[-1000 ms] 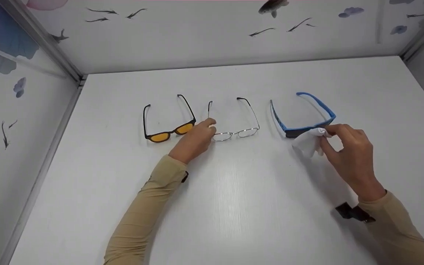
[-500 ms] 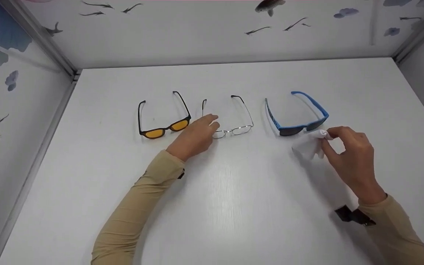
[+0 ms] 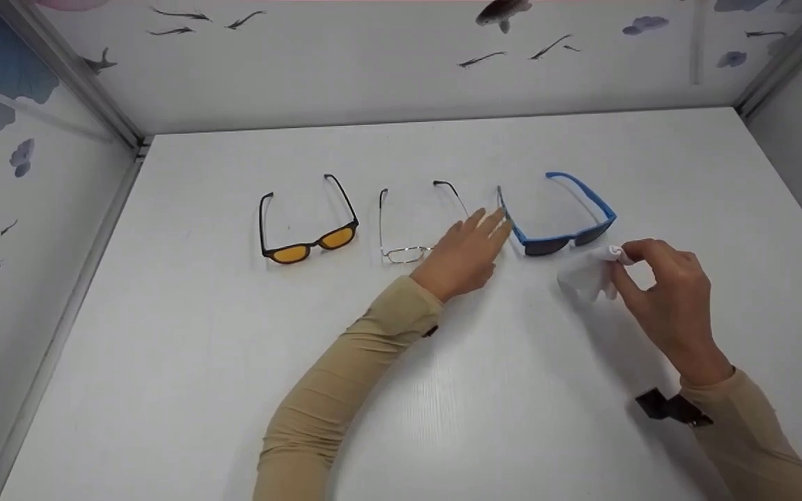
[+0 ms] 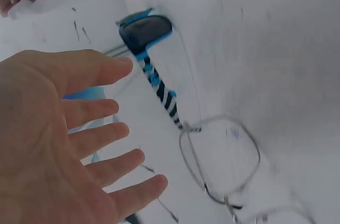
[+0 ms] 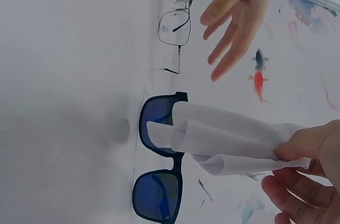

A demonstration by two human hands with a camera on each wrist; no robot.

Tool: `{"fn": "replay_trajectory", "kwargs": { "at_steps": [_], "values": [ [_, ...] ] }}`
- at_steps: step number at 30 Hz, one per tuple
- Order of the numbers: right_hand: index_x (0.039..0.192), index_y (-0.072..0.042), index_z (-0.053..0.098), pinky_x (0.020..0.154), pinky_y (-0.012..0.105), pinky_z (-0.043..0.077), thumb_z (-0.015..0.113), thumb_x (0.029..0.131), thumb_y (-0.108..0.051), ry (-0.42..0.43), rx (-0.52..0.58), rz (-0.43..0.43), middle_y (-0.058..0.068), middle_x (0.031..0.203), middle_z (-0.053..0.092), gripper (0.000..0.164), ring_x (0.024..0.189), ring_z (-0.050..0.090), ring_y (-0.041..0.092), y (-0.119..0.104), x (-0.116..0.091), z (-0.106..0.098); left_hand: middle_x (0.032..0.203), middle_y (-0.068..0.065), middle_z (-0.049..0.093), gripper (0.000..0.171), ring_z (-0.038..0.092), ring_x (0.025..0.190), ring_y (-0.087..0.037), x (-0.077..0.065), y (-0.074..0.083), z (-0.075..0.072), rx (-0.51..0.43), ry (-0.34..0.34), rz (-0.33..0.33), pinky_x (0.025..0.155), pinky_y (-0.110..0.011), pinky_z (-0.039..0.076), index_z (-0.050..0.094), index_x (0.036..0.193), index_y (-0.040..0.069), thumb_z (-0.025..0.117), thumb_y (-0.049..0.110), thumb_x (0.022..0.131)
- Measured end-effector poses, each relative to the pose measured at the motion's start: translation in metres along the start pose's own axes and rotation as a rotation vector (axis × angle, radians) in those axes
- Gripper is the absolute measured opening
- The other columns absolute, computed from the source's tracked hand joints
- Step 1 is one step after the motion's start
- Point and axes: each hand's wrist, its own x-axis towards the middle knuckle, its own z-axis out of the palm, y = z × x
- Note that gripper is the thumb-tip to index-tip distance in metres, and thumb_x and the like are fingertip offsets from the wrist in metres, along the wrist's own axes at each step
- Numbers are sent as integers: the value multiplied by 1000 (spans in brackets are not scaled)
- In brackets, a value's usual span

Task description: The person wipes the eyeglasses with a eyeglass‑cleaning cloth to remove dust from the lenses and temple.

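One white cloth (image 3: 585, 273), pinched by the right hand (image 3: 672, 299), hangs near blue sunglasses (image 3: 547, 247); the left hand (image 3: 467, 252), fingers extended, hovers left, beside silver-framed glasses (image 3: 406, 255).

The left hand (image 3: 462, 254) has moved toward three o'clock, nearer the blue sunglasses (image 3: 546, 246) — fingers straighter, now hiding the clear glasses' (image 3: 405, 255) three-o'clock lens — nine-o'clock lens uncovered.

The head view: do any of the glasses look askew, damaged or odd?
Nothing stands out: the orange-lensed glasses, wire glasses and blue sunglasses sit in a row, temples open, no damage visible. The left hand partly hides the wire glasses.
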Motion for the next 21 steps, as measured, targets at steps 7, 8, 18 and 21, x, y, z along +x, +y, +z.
{"fn": "replay_trajectory", "kwargs": {
  "at_steps": [7, 8, 18, 21],
  "values": [
    [96, 7, 64, 72, 41, 38, 72, 76, 13, -22, 5, 15, 19, 85, 66, 23, 77, 60, 30, 4, -4, 3, 160, -4, 13, 59, 18, 144, -28, 24, 35, 14, 51, -45, -70, 108, -47, 31, 17, 155, 10, 43, 23, 103],
    [96, 7, 64, 72, 41, 38, 72, 76, 13, -18, 6, 17, 19, 85, 66, 23, 77, 59, 30, 4, -4, 3, 160, -4, 14, 60, 18, 144, -29, 26, 37, 15, 53, -47, -74, 108, -47, 32, 18, 155, 10, 45, 23, 103],
    [96, 8, 65, 69, 37, 37, 71, 77, 14, 24, 32, 21, 20, 87, 67, 21, 78, 60, 30, 8, 3, 2, 132, -5, 52, 35, 51, 118, -26, 30, 37, 19, 115, 73, -36, 84, -34, 51, 49, 137, 9, 48, 9, 102],
    [97, 9, 65, 71, 38, 38, 71, 77, 13, 33, 41, 32, 21, 88, 67, 21, 80, 61, 32, 9, 5, 2, 117, -5, 56, 27, 55, 102, -22, 30, 35, 22, 127, 148, -11, 71, -26, 54, 57, 126, 9, 49, 4, 101]
  ]
}}
